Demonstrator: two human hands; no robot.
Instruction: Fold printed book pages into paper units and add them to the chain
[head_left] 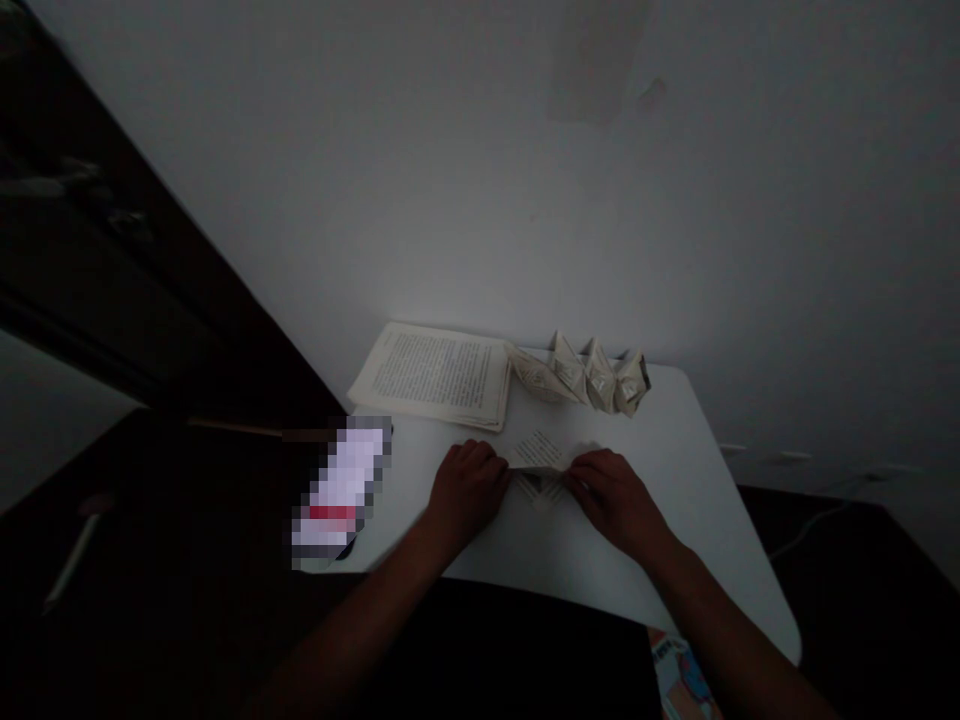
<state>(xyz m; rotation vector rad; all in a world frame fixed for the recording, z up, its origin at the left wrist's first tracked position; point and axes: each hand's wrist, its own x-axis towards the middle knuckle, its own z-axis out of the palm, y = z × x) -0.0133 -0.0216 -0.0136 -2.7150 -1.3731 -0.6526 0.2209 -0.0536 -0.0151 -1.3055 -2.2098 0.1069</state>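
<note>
Your left hand (466,488) and right hand (613,497) pinch the printed sheet (538,448); folded paper shapes (585,375) sit at twelve o'clock.

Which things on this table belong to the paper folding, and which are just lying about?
In use: printed sheet under left hand and right hand; stack of printed pages; folded paper shapes.
Lying about: blurred thing at the table's left edge.

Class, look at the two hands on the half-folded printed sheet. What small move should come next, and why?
Probably press along the fold to crease it: the left hand and right hand flank the printed sheet, whose upper flap looks raised, not yet flat.
</note>
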